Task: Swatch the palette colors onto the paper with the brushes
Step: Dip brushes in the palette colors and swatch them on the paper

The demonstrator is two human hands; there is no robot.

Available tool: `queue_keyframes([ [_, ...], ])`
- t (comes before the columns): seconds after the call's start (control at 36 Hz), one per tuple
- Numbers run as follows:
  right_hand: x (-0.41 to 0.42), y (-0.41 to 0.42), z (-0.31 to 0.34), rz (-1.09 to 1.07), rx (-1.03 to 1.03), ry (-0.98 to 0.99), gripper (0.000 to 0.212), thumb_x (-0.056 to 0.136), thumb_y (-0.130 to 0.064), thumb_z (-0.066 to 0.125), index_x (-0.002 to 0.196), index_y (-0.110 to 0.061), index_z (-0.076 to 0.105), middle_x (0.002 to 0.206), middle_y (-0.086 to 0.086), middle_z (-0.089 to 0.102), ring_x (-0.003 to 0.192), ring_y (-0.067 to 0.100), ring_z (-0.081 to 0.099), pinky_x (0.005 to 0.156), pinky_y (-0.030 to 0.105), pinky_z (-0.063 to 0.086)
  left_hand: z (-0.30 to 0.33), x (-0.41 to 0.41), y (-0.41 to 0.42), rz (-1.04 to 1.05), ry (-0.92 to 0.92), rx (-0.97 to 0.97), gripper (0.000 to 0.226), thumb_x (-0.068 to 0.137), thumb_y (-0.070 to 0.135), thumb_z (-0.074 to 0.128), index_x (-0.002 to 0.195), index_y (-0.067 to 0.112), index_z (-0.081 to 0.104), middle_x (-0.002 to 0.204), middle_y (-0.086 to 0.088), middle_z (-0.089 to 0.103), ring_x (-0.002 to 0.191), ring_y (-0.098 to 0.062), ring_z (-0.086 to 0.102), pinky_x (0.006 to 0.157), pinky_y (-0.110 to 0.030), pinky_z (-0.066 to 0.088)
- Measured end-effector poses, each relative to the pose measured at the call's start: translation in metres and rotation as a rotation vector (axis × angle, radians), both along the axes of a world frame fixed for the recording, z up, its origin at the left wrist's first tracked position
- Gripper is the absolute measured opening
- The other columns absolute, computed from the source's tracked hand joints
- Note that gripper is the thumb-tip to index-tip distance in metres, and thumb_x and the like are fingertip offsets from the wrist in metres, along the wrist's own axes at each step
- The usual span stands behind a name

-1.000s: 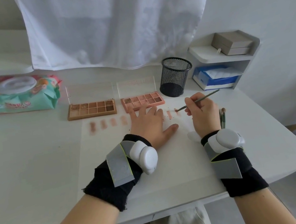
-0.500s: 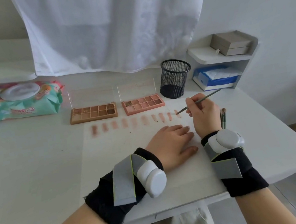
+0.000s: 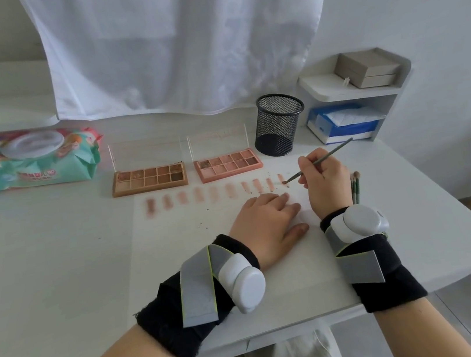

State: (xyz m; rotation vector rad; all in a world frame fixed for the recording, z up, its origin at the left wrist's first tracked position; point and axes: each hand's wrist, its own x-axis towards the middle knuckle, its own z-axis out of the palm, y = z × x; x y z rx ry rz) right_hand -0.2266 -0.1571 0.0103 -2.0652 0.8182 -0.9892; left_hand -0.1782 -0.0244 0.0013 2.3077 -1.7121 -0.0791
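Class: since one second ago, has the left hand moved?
Yes. The left hand has slid back from the pink palette toward the person, lower on the paper.

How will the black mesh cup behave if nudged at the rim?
The black mesh pen cup looks empty and see-through, so it is probably light. It stands taller than its base is wide, so a rim push would likely tip it; once on its side, the round wall may roll.

Pink print on the wipes pack (image 3: 27, 166) is unreadable.
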Motion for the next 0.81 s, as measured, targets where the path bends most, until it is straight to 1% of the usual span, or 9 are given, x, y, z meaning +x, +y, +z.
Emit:
queue_keyframes([
  [0.06, 0.000, 0.000, 0.001, -0.011, 0.001, -0.012, 0.021, 0.092, -0.020, 0.051, 0.079, -0.004, 0.057, 0.064, 0.012, 0.061, 0.065, 0.027, 0.057, 0.065, 0.034, 0.046, 0.002, -0.001, 0.001, 0.016, -0.019, 0.013, 0.050, 0.098, 0.046, 0.032, 0.142, 0.022, 0.037, 0.153, -0.002, 0.029, 0.139, -0.022, 0.023, 0.109, -0.033, 0.018],
  [0.11, 0.000, 0.001, 0.001, -0.018, -0.003, -0.022, 0.022, 0.092, -0.020, 0.051, 0.080, -0.004, 0.058, 0.065, 0.013, 0.061, 0.064, 0.027, 0.057, 0.065, 0.033, 0.046, 0.002, -0.001, 0.001, 0.023, -0.018, 0.021, 0.050, 0.098, 0.046, 0.032, 0.142, 0.023, 0.036, 0.153, -0.001, 0.028, 0.139, -0.022, 0.022, 0.109, -0.033, 0.017],
  [0.17, 0.000, 0.002, 0.001, -0.018, -0.012, -0.036, 0.022, 0.093, -0.021, 0.051, 0.080, -0.004, 0.058, 0.063, 0.009, 0.060, 0.062, 0.023, 0.056, 0.062, 0.025, 0.044, 0.002, -0.001, 0.001, 0.024, -0.016, 0.030, 0.050, 0.098, 0.046, 0.031, 0.142, 0.023, 0.036, 0.153, -0.001, 0.028, 0.139, -0.022, 0.022, 0.109, -0.033, 0.017],
  [0.25, -0.001, 0.003, 0.002, -0.027, -0.030, -0.057, 0.021, 0.093, -0.020, 0.052, 0.079, -0.006, 0.056, 0.060, 0.002, 0.058, 0.056, 0.013, 0.053, 0.052, 0.007, 0.034, 0.002, -0.001, 0.002, 0.033, -0.025, 0.043, 0.050, 0.098, 0.047, 0.030, 0.143, 0.024, 0.035, 0.153, 0.000, 0.028, 0.139, -0.022, 0.021, 0.109, -0.034, 0.017],
  [0.33, -0.002, 0.003, 0.002, -0.039, -0.034, -0.083, 0.020, 0.093, -0.020, 0.052, 0.078, -0.008, 0.056, 0.056, -0.006, 0.055, 0.051, 0.002, 0.052, 0.052, 0.003, 0.033, 0.003, 0.001, 0.004, 0.053, -0.032, 0.052, 0.050, 0.099, 0.047, 0.029, 0.143, 0.024, 0.035, 0.153, 0.000, 0.027, 0.138, -0.022, 0.022, 0.109, -0.034, 0.017],
  [0.42, -0.001, 0.003, 0.002, -0.041, -0.032, -0.110, 0.020, 0.093, -0.021, 0.052, 0.077, -0.010, 0.055, 0.056, -0.007, 0.056, 0.052, -0.004, 0.052, 0.052, 0.004, 0.035, 0.004, 0.003, 0.006, 0.064, -0.036, 0.060, 0.050, 0.099, 0.047, 0.028, 0.143, 0.024, 0.034, 0.154, 0.000, 0.026, 0.139, -0.021, 0.021, 0.109, -0.033, 0.017],
  [0.64, -0.001, 0.007, 0.001, 0.060, -0.043, -0.076, 0.019, 0.093, -0.021, 0.053, 0.076, -0.013, 0.055, 0.057, -0.004, 0.058, 0.052, 0.000, 0.053, 0.054, 0.013, 0.041, 0.004, 0.014, 0.020, 0.085, -0.022, 0.046, 0.048, 0.098, 0.050, 0.027, 0.135, 0.024, 0.046, 0.148, 0.003, 0.037, 0.135, -0.022, 0.029, 0.107, -0.034, 0.024],
  [0.72, 0.000, 0.006, 0.001, 0.029, -0.056, -0.073, 0.019, 0.093, -0.022, 0.052, 0.079, -0.010, 0.056, 0.060, -0.002, 0.059, 0.054, 0.005, 0.054, 0.055, 0.012, 0.040, 0.004, 0.021, 0.033, 0.101, -0.008, -0.027, 0.066, 0.088, 0.059, 0.014, 0.121, 0.024, 0.059, 0.133, 0.005, 0.053, 0.125, -0.021, 0.041, 0.101, -0.034, 0.033],
  [0.81, 0.000, 0.005, 0.002, 0.038, -0.048, -0.006, 0.021, 0.094, -0.023, 0.050, 0.084, -0.005, 0.057, 0.066, 0.006, 0.062, 0.064, 0.021, 0.059, 0.064, 0.029, 0.047, 0.002, 0.034, 0.045, 0.129, 0.014, -0.151, 0.073, 0.082, 0.058, 0.010, 0.106, 0.020, 0.068, 0.113, 0.003, 0.065, 0.109, -0.023, 0.052, 0.092, -0.036, 0.042],
])
